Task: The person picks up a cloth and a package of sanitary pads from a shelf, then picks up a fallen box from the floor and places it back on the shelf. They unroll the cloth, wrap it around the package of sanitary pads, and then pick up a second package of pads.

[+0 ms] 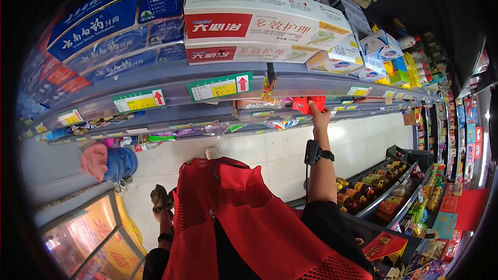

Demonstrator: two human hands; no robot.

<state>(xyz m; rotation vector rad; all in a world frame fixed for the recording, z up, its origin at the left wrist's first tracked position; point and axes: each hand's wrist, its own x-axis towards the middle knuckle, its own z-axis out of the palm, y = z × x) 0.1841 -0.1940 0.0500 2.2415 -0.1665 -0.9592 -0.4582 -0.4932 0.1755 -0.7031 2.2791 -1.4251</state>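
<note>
My right hand [319, 115] reaches forward to the front edge of a lower shelf. Its fingers are closed on a small bright red folded piece [305, 105], cloth or soft packet, which overlaps the shelf edge in this view. Low on the left, my left hand [163, 214] hangs beside the red mesh vest [233, 212], with its fingers around a dark brown crumpled thing [158, 196]. Above my right hand, white and red toothpaste boxes [259, 26] lie stacked on the top shelf, beside blue toothpaste boxes [104, 33].
Price tags [220, 87] line the top shelf's edge. Yellow and white boxes [381, 46] stand farther right. On the floor at left are a pink and blue bundle [120, 163] and a framed orange panel [98, 236]. Bins of bottled goods [371, 181] stand right of my arm.
</note>
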